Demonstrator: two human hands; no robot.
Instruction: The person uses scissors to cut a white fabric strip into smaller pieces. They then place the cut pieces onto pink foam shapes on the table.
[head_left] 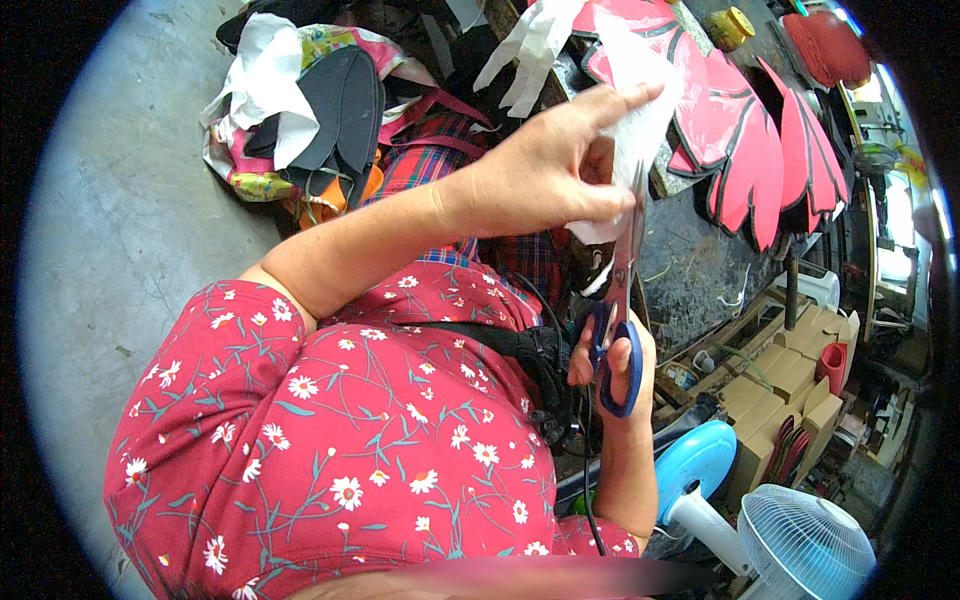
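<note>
My left hand (548, 165) pinches a thin white sheet (645, 115), paper or cloth, between thumb and fingers and holds it up over the bench. Around the blue handles of a pair of scissors (622, 272) are the fingers of my right hand (647, 350), below the left. The blades point up and lie against the sheet's lower edge, close to my left thumb. Whether they are parted is hard to tell. Just beyond the sheet, pink-red petal-shaped pieces (735, 110) with black outlines lie on the dark workbench (690, 265).
White strips (535, 45) hang at the bench's far edge. To the left, black flat pieces (355, 105) and a white scrap (265, 75) lie on a colourful cloth heap. Cardboard boxes (770, 380) and a fan (808, 540) stand at the right. A yellow roll (728, 28) is farther back.
</note>
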